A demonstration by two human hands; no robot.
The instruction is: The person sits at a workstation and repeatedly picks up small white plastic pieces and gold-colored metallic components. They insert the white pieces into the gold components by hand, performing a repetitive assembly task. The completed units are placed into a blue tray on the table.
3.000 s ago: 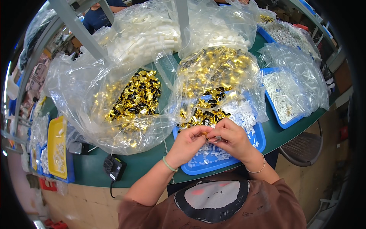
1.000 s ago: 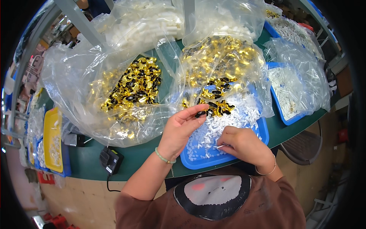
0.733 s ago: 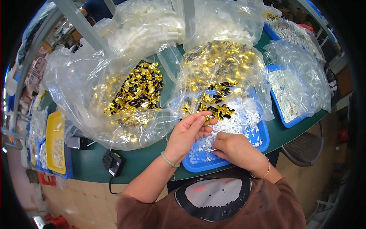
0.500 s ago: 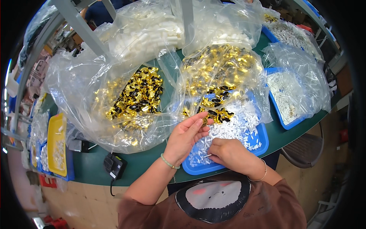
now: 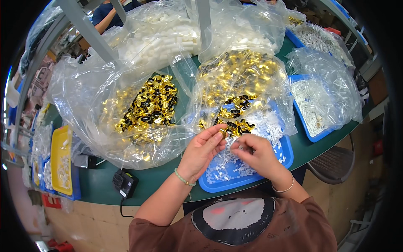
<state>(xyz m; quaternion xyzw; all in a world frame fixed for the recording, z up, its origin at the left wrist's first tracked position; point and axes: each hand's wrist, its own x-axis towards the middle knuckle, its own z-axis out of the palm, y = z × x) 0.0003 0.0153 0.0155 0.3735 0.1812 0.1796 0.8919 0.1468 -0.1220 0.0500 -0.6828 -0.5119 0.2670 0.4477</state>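
Observation:
My left hand pinches a small gold cap-like piece between thumb and fingertips, over the blue tray. Close to its right is my right hand, thumb and fingers drawn together and slightly blurred; what they hold, if anything, I cannot make out. Under both hands the tray carries many small white plastic pieces. Gold and black pieces spill onto the tray's far part from a clear plastic bag.
Another open clear bag of gold and black parts lies left. A small black device sits near the table edge. A yellow tray stands far left, a second blue tray right. Grey posts rise behind. A person is beyond.
My right hand has moved up from the white pieces in the tray, where it held a small white stick, toward my left hand. The left hand keeps its gold piece, nearly still.

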